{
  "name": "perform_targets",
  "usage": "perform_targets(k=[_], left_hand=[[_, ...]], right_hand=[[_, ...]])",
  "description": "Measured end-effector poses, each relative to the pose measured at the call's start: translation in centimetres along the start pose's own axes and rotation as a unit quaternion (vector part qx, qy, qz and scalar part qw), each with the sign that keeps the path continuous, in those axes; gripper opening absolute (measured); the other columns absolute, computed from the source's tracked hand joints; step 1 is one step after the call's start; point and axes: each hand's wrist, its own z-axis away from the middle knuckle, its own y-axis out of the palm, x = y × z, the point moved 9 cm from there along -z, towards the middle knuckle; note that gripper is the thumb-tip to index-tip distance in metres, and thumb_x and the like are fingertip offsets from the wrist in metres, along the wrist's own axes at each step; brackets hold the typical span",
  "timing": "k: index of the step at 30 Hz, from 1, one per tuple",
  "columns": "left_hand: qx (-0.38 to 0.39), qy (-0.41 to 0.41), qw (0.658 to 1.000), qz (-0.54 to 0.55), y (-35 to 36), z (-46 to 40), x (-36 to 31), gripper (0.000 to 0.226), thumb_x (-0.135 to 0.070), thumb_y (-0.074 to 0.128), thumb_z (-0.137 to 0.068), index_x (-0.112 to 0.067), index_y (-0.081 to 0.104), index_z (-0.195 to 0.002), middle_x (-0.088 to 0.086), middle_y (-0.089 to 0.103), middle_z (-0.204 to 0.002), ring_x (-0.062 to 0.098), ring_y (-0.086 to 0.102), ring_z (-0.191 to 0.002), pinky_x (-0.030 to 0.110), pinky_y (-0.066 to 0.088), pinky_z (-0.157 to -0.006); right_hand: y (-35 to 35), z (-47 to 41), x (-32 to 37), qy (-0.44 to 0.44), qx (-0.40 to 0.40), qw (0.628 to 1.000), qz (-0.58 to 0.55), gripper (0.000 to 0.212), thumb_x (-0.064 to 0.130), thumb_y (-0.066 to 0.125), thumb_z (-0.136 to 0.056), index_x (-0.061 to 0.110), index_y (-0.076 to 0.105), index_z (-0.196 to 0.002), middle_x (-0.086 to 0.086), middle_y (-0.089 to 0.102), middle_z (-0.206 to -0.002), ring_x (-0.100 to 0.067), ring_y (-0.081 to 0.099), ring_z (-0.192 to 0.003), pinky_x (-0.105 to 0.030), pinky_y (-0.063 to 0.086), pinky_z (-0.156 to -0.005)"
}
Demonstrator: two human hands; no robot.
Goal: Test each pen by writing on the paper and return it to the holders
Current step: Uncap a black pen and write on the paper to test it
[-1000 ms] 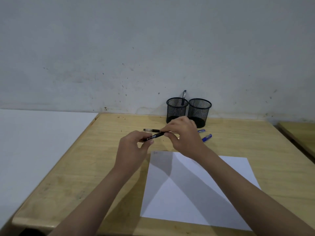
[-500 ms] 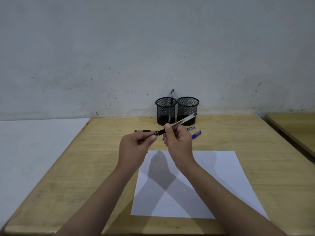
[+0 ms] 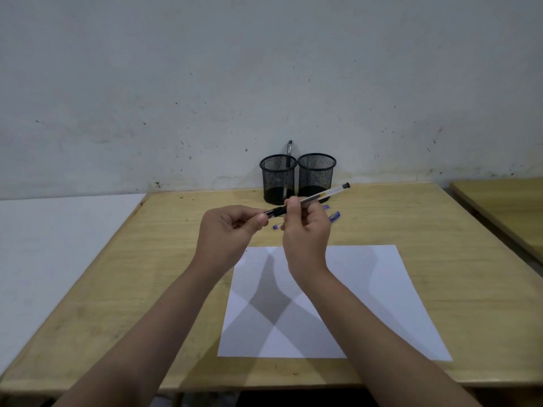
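Pen (image 3: 311, 199) between both hands' grips

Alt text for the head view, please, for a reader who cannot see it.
Two bare hands, the left hand and right hand, hold a black pen between them above a white paper on a wooden table. Behind stand two mesh holders, the left containing one pen; blue pens lie nearby.

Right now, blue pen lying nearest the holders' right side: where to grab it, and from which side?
Best guess: pinch the blue pen at its exposed capped end, coming from above and the right. It lies flat on the table, angled, and its other end is hidden behind the right hand, so only that right end is free.
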Motion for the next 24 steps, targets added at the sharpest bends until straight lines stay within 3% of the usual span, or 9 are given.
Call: perform_targets(k=[6,10,14,17,19,24], left_hand=[[-0.009,-0.012,0.999,-0.029,0.2,0.0,0.0,0.017,-0.008,0.071,-0.078,-0.023,0.073,-0.069,-0.009,0.07,-0.061,0.011,0.063,-0.063,0.038,0.055,-0.07],[-0.028,-0.019,0.999,-0.039,0.1,0.6,0.6,0.017,-0.012,0.072,-0.078,-0.026,0.073,-0.069,-0.004,0.071,-0.064,0.016,0.06,-0.061,0.042,0.053,-0.065],[-0.062,-0.045,0.996,-0.04,-0.7,0.9,1.2,0.021,-0.013,0.073,-0.077,-0.029,0.073,-0.064,-0.004,0.072,-0.067,0.012,0.063,-0.062,0.039,0.053,-0.067],[-0.074,-0.051,0.993,-0.071,-2.8,2.9,1.3,0.014,-0.015,0.072,-0.077,-0.021,0.073,-0.065,-0.004,0.071,-0.065,0.009,0.063,-0.062,0.024,0.051,-0.064],[-0.1,-0.055,0.99,-0.078,-5.4,4.2,1.9,0.01,-0.016,0.072,-0.077,-0.018,0.073,-0.067,-0.005,0.071,-0.066,0.009,0.062,-0.06,0.017,0.048,-0.059],[-0.134,-0.127,0.976,-0.119,-6.6,2.0,7.5,0.008,-0.021,0.072,-0.078,-0.017,0.075,-0.085,-0.006,0.07,-0.068,0.005,0.062,-0.062,0.022,0.05,-0.064]], right_hand=[[1.2,-0.8,-2.4,0.109,0.005,0.993,-0.041,0.029,0.021,0.049,-0.097,0.018,0.059,-0.07,0.003,0.044,-0.055,-0.017,0.04,-0.054,-0.039,0.04,-0.063],[1.9,-1.0,-4.1,0.184,0.006,0.979,-0.082,0.032,0.021,0.047,-0.098,0.013,0.057,-0.069,0.007,0.038,-0.041,-0.014,0.034,-0.045,-0.033,0.035,-0.054],[3.1,-1.1,-5.5,0.23,0.016,0.97,-0.074,0.032,0.018,0.046,-0.097,0.011,0.054,-0.067,0.002,0.038,-0.044,-0.012,0.034,-0.041,-0.027,0.033,-0.047],[-2.9,-5.1,-6.7,0.31,-0.146,0.931,-0.126,0.027,0.006,0.044,-0.09,0.012,0.045,-0.063,-0.003,0.038,-0.051,-0.014,0.032,-0.038,-0.024,0.026,-0.041],[-6.8,-8.3,-5.2,0.266,-0.199,0.933,-0.139,0.028,0.006,0.043,-0.09,0.012,0.046,-0.063,-0.003,0.038,-0.057,-0.012,0.031,-0.034,-0.021,0.025,-0.039],[-3.4,-7.6,-1.9,0.173,-0.058,0.98,-0.076,0.029,0.022,0.048,-0.098,0.014,0.054,-0.07,0.001,0.041,-0.057,-0.008,0.035,-0.045,-0.021,0.03,-0.043]])
